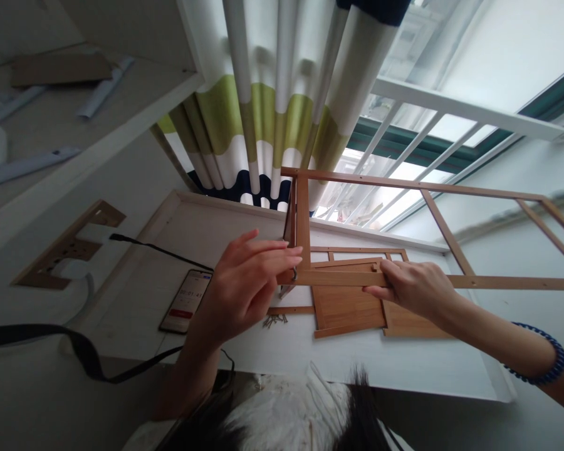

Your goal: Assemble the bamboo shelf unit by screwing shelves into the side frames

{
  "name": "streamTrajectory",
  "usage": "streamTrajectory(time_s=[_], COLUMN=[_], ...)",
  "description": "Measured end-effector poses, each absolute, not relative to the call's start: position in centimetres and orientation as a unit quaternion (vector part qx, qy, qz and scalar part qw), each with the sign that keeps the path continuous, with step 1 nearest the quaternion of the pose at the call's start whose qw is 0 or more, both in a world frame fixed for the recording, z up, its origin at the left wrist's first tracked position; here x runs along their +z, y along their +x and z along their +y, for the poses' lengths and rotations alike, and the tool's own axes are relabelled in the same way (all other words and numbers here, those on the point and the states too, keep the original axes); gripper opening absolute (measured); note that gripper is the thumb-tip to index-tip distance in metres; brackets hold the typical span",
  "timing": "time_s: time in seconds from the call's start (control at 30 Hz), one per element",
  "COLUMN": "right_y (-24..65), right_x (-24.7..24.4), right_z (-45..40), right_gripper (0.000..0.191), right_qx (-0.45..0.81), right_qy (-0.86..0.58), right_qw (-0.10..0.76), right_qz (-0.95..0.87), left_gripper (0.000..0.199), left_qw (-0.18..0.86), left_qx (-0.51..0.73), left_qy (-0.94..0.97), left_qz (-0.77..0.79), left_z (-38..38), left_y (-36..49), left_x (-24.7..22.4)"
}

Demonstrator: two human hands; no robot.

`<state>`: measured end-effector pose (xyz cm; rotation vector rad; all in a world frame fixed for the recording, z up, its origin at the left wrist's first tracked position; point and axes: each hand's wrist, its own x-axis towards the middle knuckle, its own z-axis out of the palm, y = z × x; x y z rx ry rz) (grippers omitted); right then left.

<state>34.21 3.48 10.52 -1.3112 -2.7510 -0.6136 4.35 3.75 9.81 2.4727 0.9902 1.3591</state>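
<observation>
A ladder-like wooden frame (304,219) is held up over the white tabletop, its rails running off to the right. My right hand (407,283) grips the near rail, thumb on top and fingers below. My left hand (251,285) is at the frame's left corner, fingers stretched out and palm side hidden. Beside its fingertips, a small bent metal piece (295,274) sticks out at the corner; it looks like the end of a hex key. Below the frame lie slatted wooden panels (348,307), and several screws (275,321) are piled near their left end.
A phone (184,304) showing a timer lies on the white tabletop (263,357), left of my left hand. Plugs sit in a wall socket strip (66,250), with a black cable (160,250) trailing. Striped curtains (263,113) and a white railing (451,113) stand behind; a shelf (136,125) overhangs upper left.
</observation>
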Motion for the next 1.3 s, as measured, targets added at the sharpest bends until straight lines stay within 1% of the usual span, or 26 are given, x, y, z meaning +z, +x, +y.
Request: streamTrajectory(time_s=[0.07,0.1,0.23,0.33,0.4,0.5,0.63,0.7,0.77,0.83,0.93,0.97,1.07,1.1,1.2,1.3], right_y=[34.3,34.3,34.3,34.2,34.2,34.1,34.0,34.0,34.0,33.9,33.9,33.9,34.0,34.1,34.3,34.5], right_x=[10.5,10.5,10.5,10.5,10.5,10.4,10.4,10.4,10.5,10.5,10.5,10.5,10.4,10.3,10.2,10.1], right_z=[3.4,3.4,3.4,3.5,3.5,3.5,3.5,3.6,3.6,3.6,3.6,3.6,3.6,3.6,3.6,3.5], right_gripper=[0.058,0.058,0.058,0.058,0.058,0.059,0.060,0.060,0.060,0.060,0.059,0.059,0.057,0.057,0.055,0.054], right_qx=[-0.197,-0.197,-0.197,-0.190,-0.182,-0.178,-0.191,-0.195,-0.195,-0.196,-0.201,-0.203,-0.209,-0.211,-0.216,-0.218], right_qy=[-0.425,-0.426,-0.423,-0.424,-0.425,-0.425,-0.428,-0.426,-0.422,-0.420,-0.418,-0.417,-0.415,-0.414,-0.412,-0.411], right_qw=[0.014,0.013,0.018,0.015,0.014,0.015,0.011,0.012,0.016,0.020,0.024,0.024,0.023,0.022,0.020,0.022], right_qz=[-0.883,-0.883,-0.884,-0.886,-0.886,-0.887,-0.883,-0.883,-0.885,-0.886,-0.886,-0.886,-0.885,-0.885,-0.885,-0.885], left_gripper=[0.031,0.029,0.032,0.023,0.021,0.024,0.033,0.036,0.035,0.036,0.049,0.047,0.023,0.019,0.020,0.010], left_qw=[0.053,0.039,-0.006,-0.008,0.020,0.093,0.189,0.213,0.224,0.209,0.137,0.108,0.043,0.029,0.006,0.014], left_qx=[0.518,0.528,0.448,0.420,0.416,0.392,0.346,0.339,0.359,0.392,0.387,0.375,0.372,0.384,0.423,0.436], left_qy=[0.766,0.747,0.764,0.785,0.804,0.846,0.888,0.887,0.872,0.856,0.868,0.877,0.881,0.875,0.854,0.855], left_qz=[0.377,0.401,0.464,0.455,0.424,0.349,0.236,0.228,0.246,0.265,0.279,0.280,0.288,0.294,0.302,0.280], left_z=[3.1,2.9,2.8,3.3,3.6,4.1,4.5,4.6,4.5,4.3,3.9,3.8,3.4,3.2,2.7,2.4], left_y=[4.8,5.1,6.0,6.2,6.0,5.5,5.1,5.0,5.2,5.6,6.7,7.1,8.0,8.2,8.2,7.6], left_x=[9.7,9.6,9.3,9.3,9.5,10.1,10.5,10.6,10.7,10.8,10.6,10.4,9.8,9.6,9.2,8.9])
